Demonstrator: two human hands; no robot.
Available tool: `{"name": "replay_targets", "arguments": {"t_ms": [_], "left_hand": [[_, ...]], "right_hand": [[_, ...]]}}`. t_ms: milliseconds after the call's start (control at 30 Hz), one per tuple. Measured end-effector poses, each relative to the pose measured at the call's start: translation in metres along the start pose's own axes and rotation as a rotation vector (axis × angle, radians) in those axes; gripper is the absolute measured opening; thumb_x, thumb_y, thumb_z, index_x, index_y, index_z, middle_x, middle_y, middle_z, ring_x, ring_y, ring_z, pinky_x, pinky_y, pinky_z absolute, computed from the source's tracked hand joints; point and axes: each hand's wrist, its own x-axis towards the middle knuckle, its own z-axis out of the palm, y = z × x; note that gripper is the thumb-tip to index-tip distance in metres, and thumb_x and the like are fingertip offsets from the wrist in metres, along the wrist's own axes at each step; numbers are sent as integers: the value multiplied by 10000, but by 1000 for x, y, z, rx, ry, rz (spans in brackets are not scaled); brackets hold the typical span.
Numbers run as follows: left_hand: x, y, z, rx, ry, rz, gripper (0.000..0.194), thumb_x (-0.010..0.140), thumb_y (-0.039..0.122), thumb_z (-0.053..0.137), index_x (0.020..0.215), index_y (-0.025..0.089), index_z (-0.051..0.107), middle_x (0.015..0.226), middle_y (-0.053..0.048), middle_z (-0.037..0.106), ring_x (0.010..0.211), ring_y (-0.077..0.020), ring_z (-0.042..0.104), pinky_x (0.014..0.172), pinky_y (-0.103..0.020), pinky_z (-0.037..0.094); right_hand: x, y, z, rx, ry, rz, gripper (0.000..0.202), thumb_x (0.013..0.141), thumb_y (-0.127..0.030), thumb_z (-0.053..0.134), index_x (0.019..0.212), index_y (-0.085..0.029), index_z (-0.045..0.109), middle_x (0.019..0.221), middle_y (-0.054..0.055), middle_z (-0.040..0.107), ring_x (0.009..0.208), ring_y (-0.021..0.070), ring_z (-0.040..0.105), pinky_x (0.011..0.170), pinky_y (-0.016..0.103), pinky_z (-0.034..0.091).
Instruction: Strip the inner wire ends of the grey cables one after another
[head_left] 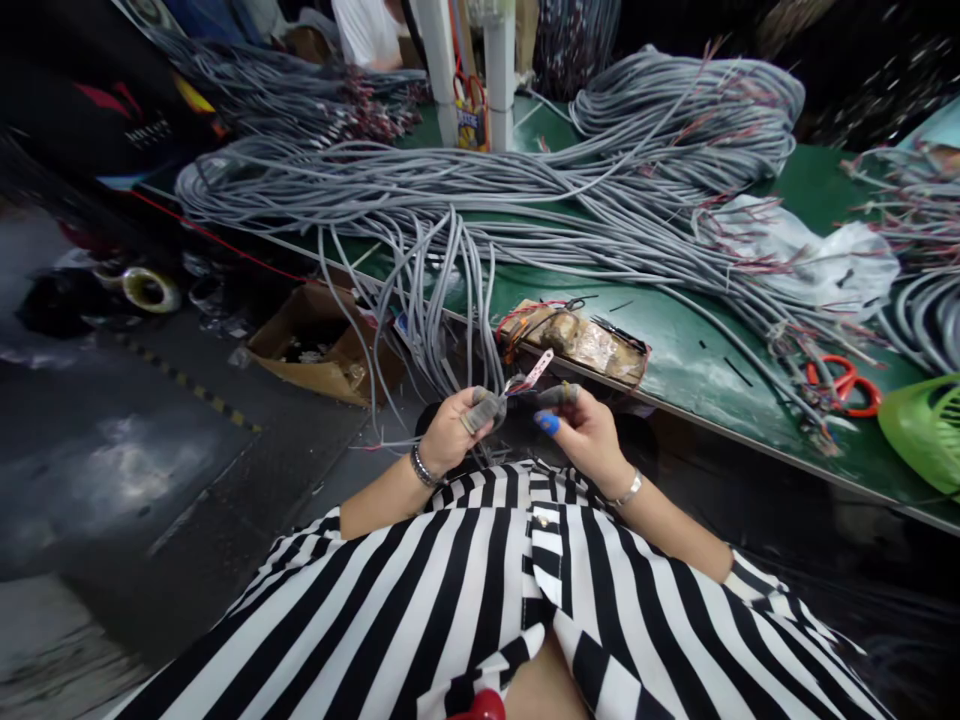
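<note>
My left hand [461,425], with grey finger covers, pinches the end of a grey cable in front of my body. Thin coloured wires [516,386] fan out of that end beside a white strip with reddish marks [540,368], which points up and to the right. My right hand [585,430] is close by on the right, its fingers curled in near the wire tips. A blue cover is on its thumb and a grey one on its index finger; whatever lies between them is too small to make out. Several grey cables [469,290] hang over the table edge just beyond my left hand.
Grey cable bundles [390,180] spread across the green table [667,340]. A tape-wrapped block [581,340] sits at its edge. Red-handled scissors [844,385], a green basket [922,430] and a plastic bag [817,260] are rightward. A cardboard box [315,345] stands below left.
</note>
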Motion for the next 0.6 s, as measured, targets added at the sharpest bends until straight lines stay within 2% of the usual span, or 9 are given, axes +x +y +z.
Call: {"name": "replay_targets", "arguments": {"t_ms": [100,167,233,333,433,533,600], "left_hand": [[1,-2,-5,-95,-112,-118,442,672,514,773,705,114,588,537,31,510,377,-10,307,366,-155,180],[0,-3,-9,-88,-216,-182,455,649,510,789,672,113,568,489,45,465,373,-13,301,368,-155,177],[0,-5,-12,-72,-293,-223,464,646,512,790,652,115,551,450,62,416,372,-13,284,375,-157,180],[3,-5,-16,-51,-368,-262,485,607,520,810,648,115,546,460,66,417,391,-15,294,393,-160,214],[8,-1,-19,-7,-474,-279,504,577,543,816,645,107,571,502,37,479,434,-34,364,428,-172,292],[14,3,-21,100,-601,-277,505,607,571,783,679,96,627,553,-3,544,489,-71,439,473,-195,368],[19,7,-22,203,-680,-251,493,644,574,756,713,95,659,600,-26,583,539,-99,490,529,-217,423]], "right_hand": [[3,2,4,-75,-195,55,396,768,-362,722,1106,-184,618,829,30,703,679,142,634,633,253,520],[6,1,7,-60,-251,-2,463,768,-349,726,1186,-195,599,915,41,709,760,151,652,709,269,530],[9,-1,8,-23,-272,-97,355,778,-338,719,1102,-206,658,915,43,702,796,156,649,753,280,526],[16,-2,5,24,-353,-155,165,777,-350,716,846,-201,729,780,39,685,706,151,626,698,278,518],[21,4,1,131,-495,-49,222,769,-399,713,815,-183,740,741,41,689,659,154,618,656,286,516],[24,15,0,318,-616,151,322,730,-462,733,811,-150,729,739,37,694,645,143,612,646,281,511],[24,22,3,452,-656,296,375,683,-490,765,791,-135,702,687,18,672,578,112,574,583,248,484]]}}
